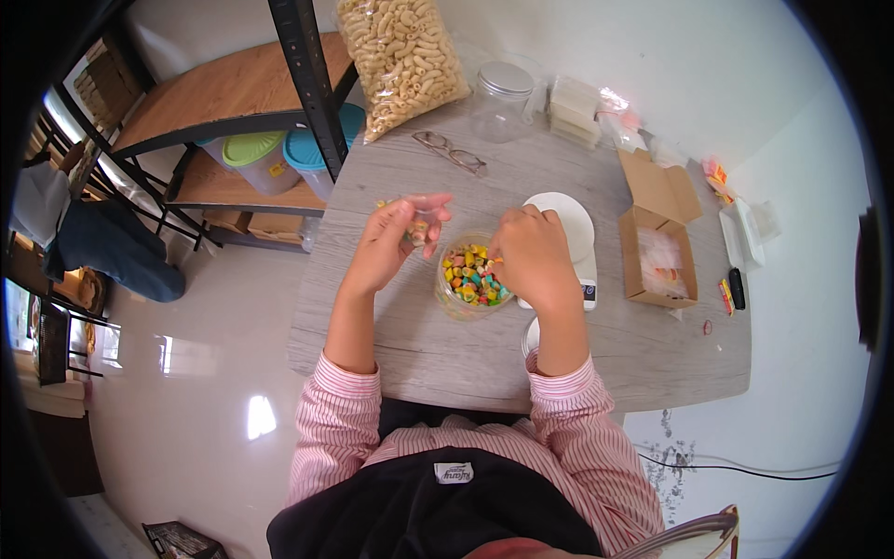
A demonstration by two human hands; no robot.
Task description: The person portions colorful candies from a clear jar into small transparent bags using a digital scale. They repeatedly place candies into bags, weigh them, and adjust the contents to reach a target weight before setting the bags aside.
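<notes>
My left hand (401,234) is raised at the left of a clear round jar (454,307), pinching a small clear plastic bag (423,218) with a few candies inside. Small multicoloured cut hard candies (469,276) fill the open jar. Over the jar's right side is my right hand (534,251), fingers curled down at the candies; its fingertips are partly hidden, so I cannot tell whether it grips a piece. Behind that hand sits a white digital scale (583,241), partly covered. A round lid (531,339) shows beside my right forearm.
Along the back stand a large bag of macaroni (408,63), eyeglasses (450,152), a lidded clear jar (499,105) and stacked packets (574,112). To the right are an opened cardboard box (660,290) and a white tray (742,234). Left: a shelf (237,91), a person (105,237).
</notes>
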